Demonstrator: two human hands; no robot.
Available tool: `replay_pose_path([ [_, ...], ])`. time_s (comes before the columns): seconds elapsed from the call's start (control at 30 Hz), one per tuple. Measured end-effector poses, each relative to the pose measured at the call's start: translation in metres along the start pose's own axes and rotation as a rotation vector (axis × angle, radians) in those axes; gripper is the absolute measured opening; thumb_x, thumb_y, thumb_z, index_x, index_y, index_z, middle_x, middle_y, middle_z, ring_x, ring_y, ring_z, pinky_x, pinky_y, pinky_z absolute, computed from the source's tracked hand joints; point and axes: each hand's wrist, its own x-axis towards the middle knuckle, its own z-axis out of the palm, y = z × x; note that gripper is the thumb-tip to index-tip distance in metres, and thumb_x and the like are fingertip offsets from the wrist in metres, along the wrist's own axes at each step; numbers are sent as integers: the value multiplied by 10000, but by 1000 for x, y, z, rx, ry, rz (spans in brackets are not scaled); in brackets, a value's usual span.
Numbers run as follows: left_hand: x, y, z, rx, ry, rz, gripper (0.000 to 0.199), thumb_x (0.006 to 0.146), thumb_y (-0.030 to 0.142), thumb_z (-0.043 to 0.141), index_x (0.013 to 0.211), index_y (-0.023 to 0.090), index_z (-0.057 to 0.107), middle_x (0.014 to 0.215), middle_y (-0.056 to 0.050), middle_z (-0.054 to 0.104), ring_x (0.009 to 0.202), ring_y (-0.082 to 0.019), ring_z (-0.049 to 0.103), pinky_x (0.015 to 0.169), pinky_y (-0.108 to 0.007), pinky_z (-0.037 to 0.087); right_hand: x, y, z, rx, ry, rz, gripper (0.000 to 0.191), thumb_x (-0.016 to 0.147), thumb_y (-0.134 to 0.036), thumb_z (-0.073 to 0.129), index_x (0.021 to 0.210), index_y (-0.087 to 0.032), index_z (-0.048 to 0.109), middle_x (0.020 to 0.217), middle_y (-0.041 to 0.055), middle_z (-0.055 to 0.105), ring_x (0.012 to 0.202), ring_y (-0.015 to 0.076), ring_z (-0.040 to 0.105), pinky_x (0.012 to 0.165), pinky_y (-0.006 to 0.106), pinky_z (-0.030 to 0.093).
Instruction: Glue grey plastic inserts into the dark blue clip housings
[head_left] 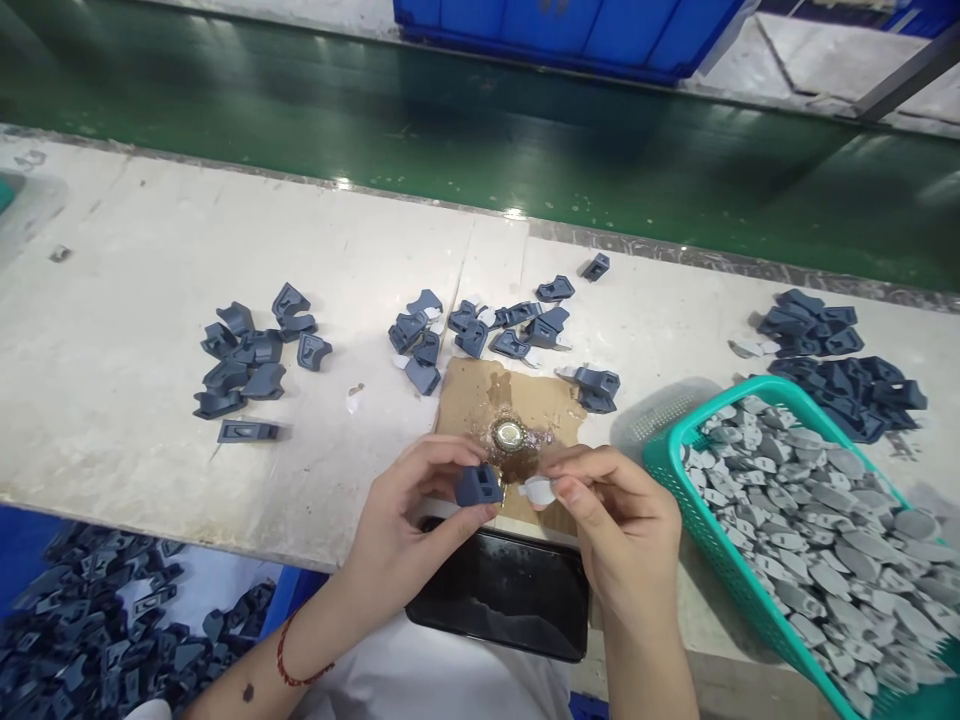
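My left hand (420, 515) pinches a dark blue plastic part (478, 486) with a rectangular slot facing right. Between the thumb and fingertips of my right hand (619, 510) is a small light grey plastic piece (538, 489). The two pieces are held close together, with a narrow gap between them. Just beyond them, a small round metal dish (510, 434) with wet, shiny contents sits on a stained piece of cardboard (469, 395). A black phone (502, 592) lies below my hands at the table's near edge.
A green basket (664, 465) full of grey pieces stands at the right. Dark blue parts lie in piles at left (247, 355), centre (472, 330) and right (847, 395). More fill a blue bin (289, 595) at lower left. A green conveyor belt (300, 120) runs behind the table.
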Motion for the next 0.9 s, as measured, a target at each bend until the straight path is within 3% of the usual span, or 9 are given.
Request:
replay_pose_path([
  [0.07,1,0,-2,31,61,29,217,830,183,859,1014,229,753,994,-32,721,842,-137,651,721,-204,535,0,1,0,-18,12,18,125,908,-310,798,825,-217,785,806,55,777,689,175,723,587,255,594],
  [0.2,1,-2,-4,-80,63,-98,216,846,215,855,1035,243,755,787,19,653,694,-101,579,649,-173,500,0,2,0,-39,19,21,156,900,-340,804,809,-215,782,784,53,766,668,173,708,571,252,577],
  [0.33,0,-2,-3,-232,10,-135,265,866,213,849,1093,256,719,923,-3,721,762,-103,668,691,-164,559,1,2,1,-18,2,7,116,904,-312,804,827,-228,784,790,34,773,656,155,708,574,231,574],
  [0.47,-1,0,-2,-256,-22,-141,313,924,198,790,1212,295,717,1170,-41,728,970,-147,740,793,-202,623,1,0,1,-4,7,26,146,906,-331,802,817,-219,775,780,34,772,610,150,701,556,237,583],
  [0.67,1,1,-2,-206,-54,-107,216,879,108,804,1048,235,759,1007,-22,785,946,-133,762,848,-178,607,2,-1,3,55,-8,29,159,904,-319,807,798,-217,747,747,14,762,571,138,687,530,229,569],
  [0.9,0,2,-1,-277,-50,-146,263,840,42,813,973,224,681,1060,-2,838,988,-106,788,882,-151,602,2,0,3,86,-15,46,140,889,-304,826,817,-208,753,748,19,768,556,140,701,531,230,585],
])
